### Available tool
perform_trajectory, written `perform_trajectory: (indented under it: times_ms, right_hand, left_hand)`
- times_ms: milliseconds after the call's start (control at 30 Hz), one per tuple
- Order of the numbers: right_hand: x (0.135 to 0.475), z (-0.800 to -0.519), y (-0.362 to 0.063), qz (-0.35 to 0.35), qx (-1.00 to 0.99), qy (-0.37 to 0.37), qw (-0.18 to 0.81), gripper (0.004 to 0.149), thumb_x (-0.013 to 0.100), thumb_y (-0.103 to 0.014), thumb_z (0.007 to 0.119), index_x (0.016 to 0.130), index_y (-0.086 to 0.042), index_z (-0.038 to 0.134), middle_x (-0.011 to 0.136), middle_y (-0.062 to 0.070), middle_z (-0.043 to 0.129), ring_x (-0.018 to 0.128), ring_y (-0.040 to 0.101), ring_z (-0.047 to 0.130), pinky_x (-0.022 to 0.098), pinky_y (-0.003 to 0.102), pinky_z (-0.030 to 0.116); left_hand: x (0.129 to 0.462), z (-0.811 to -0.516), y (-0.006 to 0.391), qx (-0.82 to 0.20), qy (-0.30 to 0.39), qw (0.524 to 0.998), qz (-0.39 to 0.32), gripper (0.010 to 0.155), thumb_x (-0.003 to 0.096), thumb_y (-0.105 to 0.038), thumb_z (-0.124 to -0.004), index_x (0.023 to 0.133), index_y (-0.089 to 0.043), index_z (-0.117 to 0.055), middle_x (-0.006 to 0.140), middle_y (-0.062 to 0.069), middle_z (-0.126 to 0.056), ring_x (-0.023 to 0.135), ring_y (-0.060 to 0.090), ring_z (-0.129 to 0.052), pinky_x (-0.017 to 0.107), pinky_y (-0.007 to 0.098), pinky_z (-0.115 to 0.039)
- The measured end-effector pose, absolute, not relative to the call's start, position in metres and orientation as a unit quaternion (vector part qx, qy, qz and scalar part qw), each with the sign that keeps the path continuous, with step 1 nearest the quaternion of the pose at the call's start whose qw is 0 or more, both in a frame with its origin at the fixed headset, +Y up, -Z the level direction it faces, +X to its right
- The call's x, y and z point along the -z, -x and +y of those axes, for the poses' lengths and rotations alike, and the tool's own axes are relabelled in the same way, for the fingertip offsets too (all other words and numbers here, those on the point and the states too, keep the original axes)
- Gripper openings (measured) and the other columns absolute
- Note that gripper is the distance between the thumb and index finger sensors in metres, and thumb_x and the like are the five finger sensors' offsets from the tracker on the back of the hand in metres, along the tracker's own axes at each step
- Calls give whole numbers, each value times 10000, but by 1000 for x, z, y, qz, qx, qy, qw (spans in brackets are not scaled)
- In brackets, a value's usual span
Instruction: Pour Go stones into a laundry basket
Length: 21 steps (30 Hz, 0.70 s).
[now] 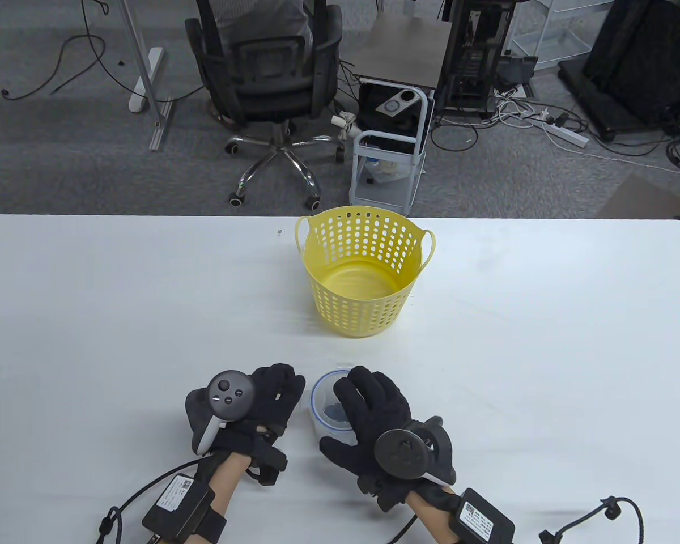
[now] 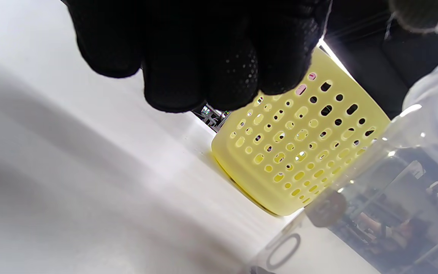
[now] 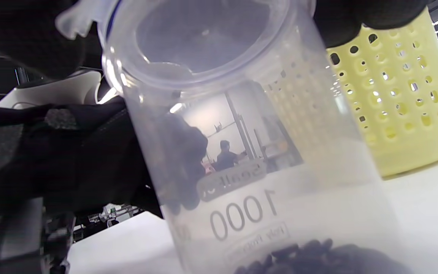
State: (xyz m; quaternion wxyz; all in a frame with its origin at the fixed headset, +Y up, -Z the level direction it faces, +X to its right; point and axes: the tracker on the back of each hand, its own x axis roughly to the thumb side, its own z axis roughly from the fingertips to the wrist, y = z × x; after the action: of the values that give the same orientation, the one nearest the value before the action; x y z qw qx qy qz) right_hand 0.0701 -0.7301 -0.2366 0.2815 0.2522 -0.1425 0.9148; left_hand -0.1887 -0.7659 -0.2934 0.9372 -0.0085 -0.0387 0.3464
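Two gloved hands flank a clear jar [image 1: 327, 409] standing on the table [image 1: 90, 317] between them. The right hand [image 1: 374, 422] lies over the jar's top, fingers spread across the lid [image 3: 203, 42], with finger and thumb at opposite sides of the rim in the right wrist view; it appears to grip the lid. The left hand [image 1: 260, 408] sits just beside the jar, fingers curled; whether it touches the wall cannot be told. Dark Go stones [image 3: 310, 258] lie in a shallow layer at the jar's bottom. The yellow basket [image 1: 365, 272] stands upright beyond the hands, well apart from the jar. Judged step: opening or securing the jar before pouring, none yet done. The next move calls for removing the lid, then lifting the jar forward over the basket rim and tipping it.
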Motion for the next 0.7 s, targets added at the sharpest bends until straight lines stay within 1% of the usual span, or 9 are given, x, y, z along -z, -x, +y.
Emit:
perform_trajectory:
  times_ms: [200,333,533,700]
  right_hand:
    - [236,-724,-77,-160,-906,-244,308,908,370,-707,869,1030,-173,548,1105,223,475,873,664,596,601,750,573]
    - [240,-717,-92,-172,-895,-219,348,905,367,-697,876,1029,-171,553,1107,223,473,880,666,582,605,754,560]
    - [252,-713,-131,-189,-896,-154,370,898,370,-688,879,1029,-168,560,1107,225,476,885,670,569,609,758,550]
    - [269,-721,-170,-181,-911,-75,362,891,375,-671,890,1031,-165,563,1110,227,478,898,674,542,616,764,530]
  left_hand:
    - [293,-766,191,-353,4,935,-34,743,392,-812,-608,912,-309,-778,872,2,-906,802,312,-923,619,542,-731]
    - [293,-766,193,-353,-1,935,-32,742,391,-811,-609,911,-309,-778,871,3,-906,801,313,-924,618,542,-733]
    - [291,-768,195,-354,4,935,-27,741,392,-809,-613,912,-308,-779,870,4,-908,801,314,-924,617,543,-733]
    - [291,-772,196,-352,13,936,-22,742,391,-807,-615,913,-307,-778,871,5,-908,801,316,-924,618,544,-732]
